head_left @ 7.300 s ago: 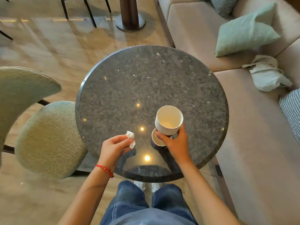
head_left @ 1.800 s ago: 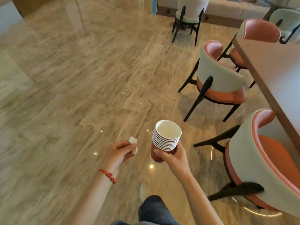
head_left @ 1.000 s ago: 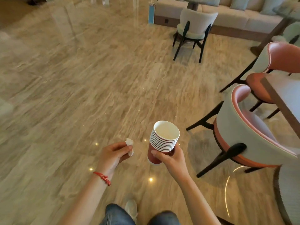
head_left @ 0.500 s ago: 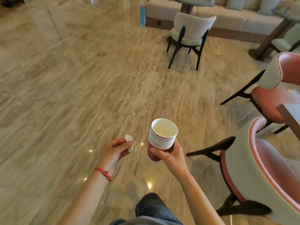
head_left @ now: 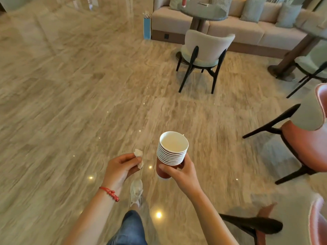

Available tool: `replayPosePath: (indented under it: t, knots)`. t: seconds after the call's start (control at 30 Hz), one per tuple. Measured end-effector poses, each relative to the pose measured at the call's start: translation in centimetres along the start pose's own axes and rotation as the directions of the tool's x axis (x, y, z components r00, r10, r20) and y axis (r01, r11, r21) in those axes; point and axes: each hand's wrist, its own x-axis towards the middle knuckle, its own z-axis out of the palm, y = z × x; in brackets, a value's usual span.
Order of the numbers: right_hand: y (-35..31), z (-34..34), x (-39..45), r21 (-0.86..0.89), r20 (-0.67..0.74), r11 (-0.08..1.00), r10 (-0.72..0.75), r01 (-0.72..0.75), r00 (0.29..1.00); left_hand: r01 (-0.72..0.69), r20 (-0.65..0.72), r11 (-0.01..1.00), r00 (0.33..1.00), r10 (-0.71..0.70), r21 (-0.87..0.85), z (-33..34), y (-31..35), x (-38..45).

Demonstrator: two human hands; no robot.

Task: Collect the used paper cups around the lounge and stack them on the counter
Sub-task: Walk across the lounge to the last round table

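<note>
text: none legible | labels: none | cups, furniture: no readable marks

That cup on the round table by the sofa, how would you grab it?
Probably by its side wall, coming from the front where the grey chair stands. The red cup seems to stand upright near the round table's far edge, so fingers could wrap round it. It is too small to be sure.

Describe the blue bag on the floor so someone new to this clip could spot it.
Find the beige sofa along the far wall. At its left end, a tall narrow blue bag stands upright on the floor. It is the only blue thing in view.
</note>
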Motion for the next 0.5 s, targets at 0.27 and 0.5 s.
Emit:
replayPosePath:
  t: [0.27,0.5]
  knots:
    - [-5.3,3.3,20.9,0.031,-0.059,1.000,0.002,-0.001,0.998,0.004,0.034,1.000,0.999,-0.004,0.008,4.1,10.4,17.8]
    - [-7.9,4.6,34.6,0.036,-0.082,0.999,0.027,-0.025,0.996,-0.001,0.019,1.000,1.000,0.001,0.017,7.4,18.0,30.3]
